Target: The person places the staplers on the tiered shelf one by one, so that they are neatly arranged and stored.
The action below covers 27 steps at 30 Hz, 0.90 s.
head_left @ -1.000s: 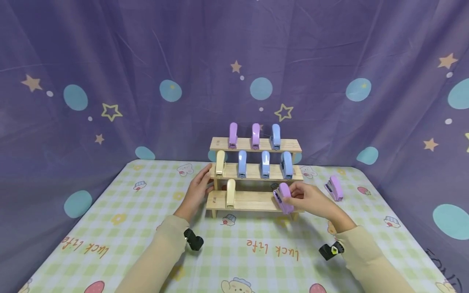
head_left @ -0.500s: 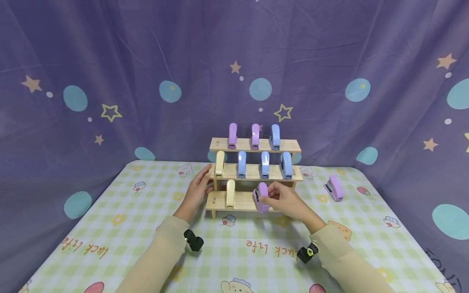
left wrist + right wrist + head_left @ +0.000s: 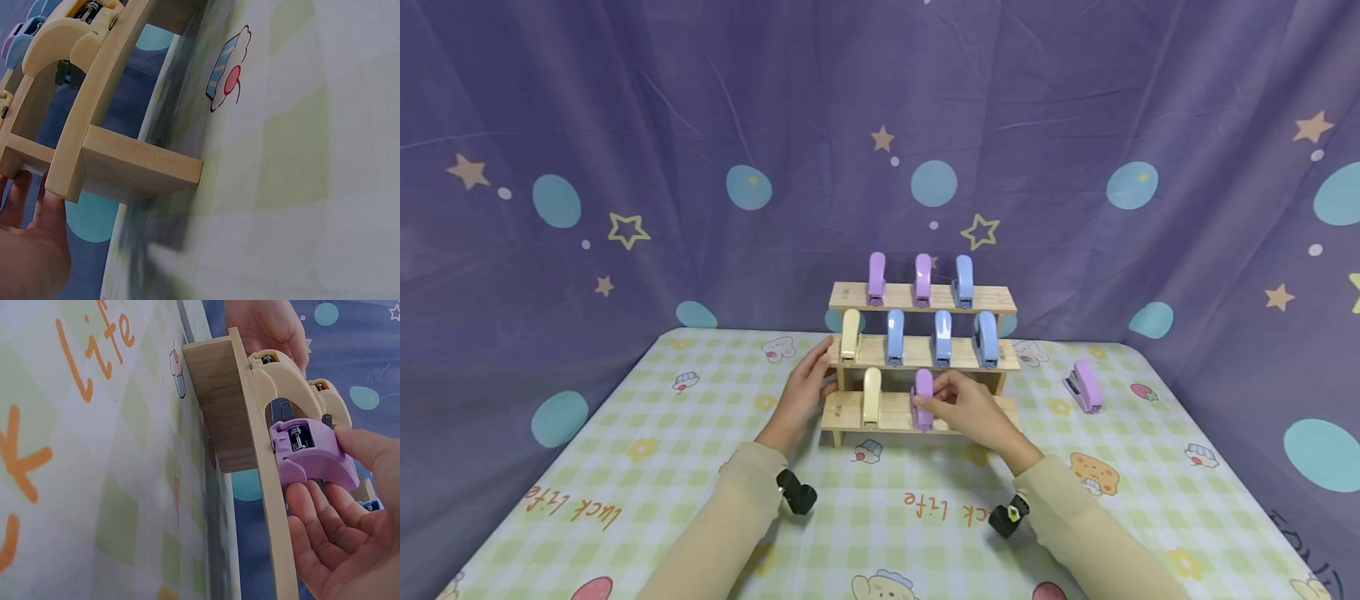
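Note:
On the bottom shelf of a three-step wooden rack [image 3: 962, 412], my right hand [image 3: 973, 408] pinches a purple stapler [image 3: 319, 453] between thumb and fingers. The stapler stands upright, its base at the shelf board. To its left on that shelf is a cream stapler [image 3: 872, 398]. My left hand [image 3: 802, 392] touches the rack's left side by the middle shelf, fingers fairly straight. The left wrist view shows that hand's fingers [image 3: 53, 209] against the wood, with some of the hand cut off.
The middle shelf carries a cream stapler [image 3: 850, 335] and three blue staplers [image 3: 896, 336]. On the top shelf stand two purple staplers [image 3: 877, 277] and a blue one [image 3: 965, 281]. Another purple stapler [image 3: 1086, 386] lies on the checked tablecloth [image 3: 685, 467], right of the rack. A curtain [image 3: 820, 100] hangs behind.
My right hand has carried the purple stapler leftward along the bottom shelf, from the right end to near the middle, and turned it straighter. The left hand has stayed put.

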### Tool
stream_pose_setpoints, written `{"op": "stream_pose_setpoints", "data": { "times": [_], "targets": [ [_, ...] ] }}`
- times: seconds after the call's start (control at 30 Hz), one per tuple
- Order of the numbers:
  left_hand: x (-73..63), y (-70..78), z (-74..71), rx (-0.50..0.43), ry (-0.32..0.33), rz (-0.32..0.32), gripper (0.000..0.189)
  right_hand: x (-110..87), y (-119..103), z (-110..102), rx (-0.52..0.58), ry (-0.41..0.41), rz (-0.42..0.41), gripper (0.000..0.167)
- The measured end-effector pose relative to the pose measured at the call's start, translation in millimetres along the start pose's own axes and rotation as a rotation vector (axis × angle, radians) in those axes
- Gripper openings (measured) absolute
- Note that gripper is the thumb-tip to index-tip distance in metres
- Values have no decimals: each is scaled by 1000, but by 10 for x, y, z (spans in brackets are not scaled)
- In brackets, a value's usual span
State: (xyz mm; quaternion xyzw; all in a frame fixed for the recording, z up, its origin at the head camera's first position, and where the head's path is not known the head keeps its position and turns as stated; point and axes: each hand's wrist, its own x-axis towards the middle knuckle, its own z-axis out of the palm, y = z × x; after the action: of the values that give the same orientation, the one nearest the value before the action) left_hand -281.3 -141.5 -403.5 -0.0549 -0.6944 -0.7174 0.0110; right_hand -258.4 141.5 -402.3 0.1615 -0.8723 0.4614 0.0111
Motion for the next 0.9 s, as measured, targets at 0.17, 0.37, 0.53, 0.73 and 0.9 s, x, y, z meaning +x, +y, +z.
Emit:
{"op": "stream_pose_setpoints", "data": {
  "times": [0.17, 0.37, 0.53, 0.73, 0.9],
  "targets": [
    [78, -146, -25, 4, 9, 13, 50, 20, 0, 32, 19, 14, 11, 32],
    [78, -162, -19, 10, 17, 27, 50, 45, 9, 62, 17, 32, 27, 34],
    [74, -155, -23, 17, 22, 23, 50, 56, -4, 66, 14, 37, 35, 32],
    [85, -158, -25, 26, 23, 14, 50, 59, -5, 56, 39, 28, 51, 34],
    [88, -173, -23, 22, 21, 22, 50, 35, 15, 17, 75, 8, 63, 37]
  ]
}}
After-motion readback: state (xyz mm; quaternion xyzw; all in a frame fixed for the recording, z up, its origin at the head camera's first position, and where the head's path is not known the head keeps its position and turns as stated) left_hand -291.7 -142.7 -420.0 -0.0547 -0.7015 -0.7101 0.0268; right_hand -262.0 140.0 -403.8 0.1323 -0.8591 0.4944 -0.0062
